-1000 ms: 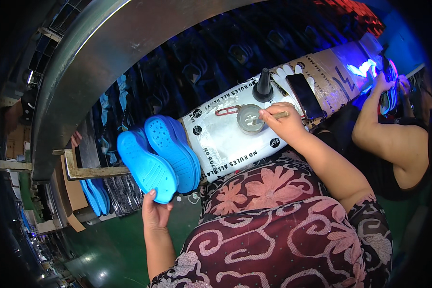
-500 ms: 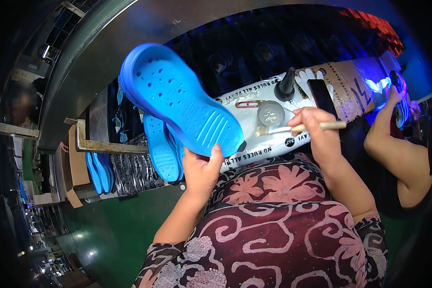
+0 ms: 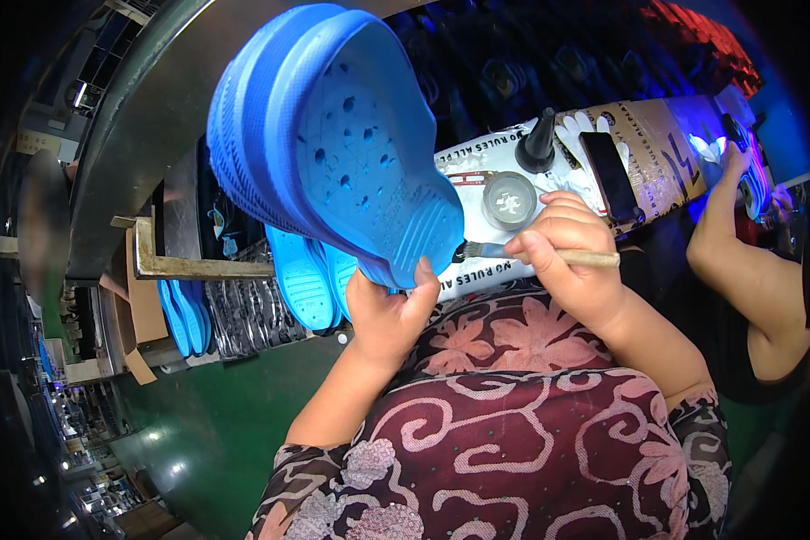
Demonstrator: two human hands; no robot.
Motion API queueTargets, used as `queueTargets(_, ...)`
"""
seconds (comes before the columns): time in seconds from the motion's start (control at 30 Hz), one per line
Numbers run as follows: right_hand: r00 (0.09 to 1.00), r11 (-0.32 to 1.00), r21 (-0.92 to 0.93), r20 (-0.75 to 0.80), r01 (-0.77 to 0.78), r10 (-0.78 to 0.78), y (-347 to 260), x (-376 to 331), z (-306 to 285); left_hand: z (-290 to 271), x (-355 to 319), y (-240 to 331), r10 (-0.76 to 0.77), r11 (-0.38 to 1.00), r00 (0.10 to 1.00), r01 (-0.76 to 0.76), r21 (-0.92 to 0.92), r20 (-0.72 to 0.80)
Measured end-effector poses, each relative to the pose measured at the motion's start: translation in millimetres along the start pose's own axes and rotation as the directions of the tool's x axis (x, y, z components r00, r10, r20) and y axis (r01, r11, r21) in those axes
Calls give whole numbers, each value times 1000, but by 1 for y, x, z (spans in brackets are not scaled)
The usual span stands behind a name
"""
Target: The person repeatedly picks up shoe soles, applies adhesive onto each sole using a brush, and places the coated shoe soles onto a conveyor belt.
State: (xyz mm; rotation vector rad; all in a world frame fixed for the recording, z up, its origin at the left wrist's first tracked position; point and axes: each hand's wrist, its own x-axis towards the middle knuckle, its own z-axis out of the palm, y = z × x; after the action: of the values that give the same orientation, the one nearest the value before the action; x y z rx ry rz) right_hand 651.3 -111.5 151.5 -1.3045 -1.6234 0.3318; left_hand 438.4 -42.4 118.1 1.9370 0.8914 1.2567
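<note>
At the bench's (image 3: 471, 211) left end, the left hand (image 3: 385, 313) pinches the blue sole (image 3: 360, 148) by its near tip, perhaps leaving that edge exposed for the brush (image 3: 490, 251) pinched in the right hand (image 3: 574, 263) (cup (image 3: 510, 200) within easy reach).

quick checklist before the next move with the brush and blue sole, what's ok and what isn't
1. Blue sole gripped: ok, left hand holds its narrow end.
2. Brush in hand: ok, right hand holds it, bristles pointing toward the sole.
3. Bristles touching the sole: cannot tell, they look close in this view.
4. Cup upright on the white sheet: ok.
5. Enough left in the cup: cannot tell, something whitish shows inside.
6. Phone clear of the white glove: not ok, they overlap.
</note>
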Motion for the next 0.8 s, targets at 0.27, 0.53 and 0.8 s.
queueTargets(0.27, 1000, 999, 32, -11, -23, 24, 2, 0, -2, 2, -4, 2, -80, 996, 997, 81, -30, 15)
queueTargets(0.53, 999, 993, -110, 4, 46, -45, 5, -2, -5, 1, -7, -5, -16, 1000, 999, 16, 3, 44)
queueTargets(0.8, 995, 995, -22, 3, 101, -101, 1, -2, 3, 8, -8, -2, -35, 999, 999, 36, -18, 27)
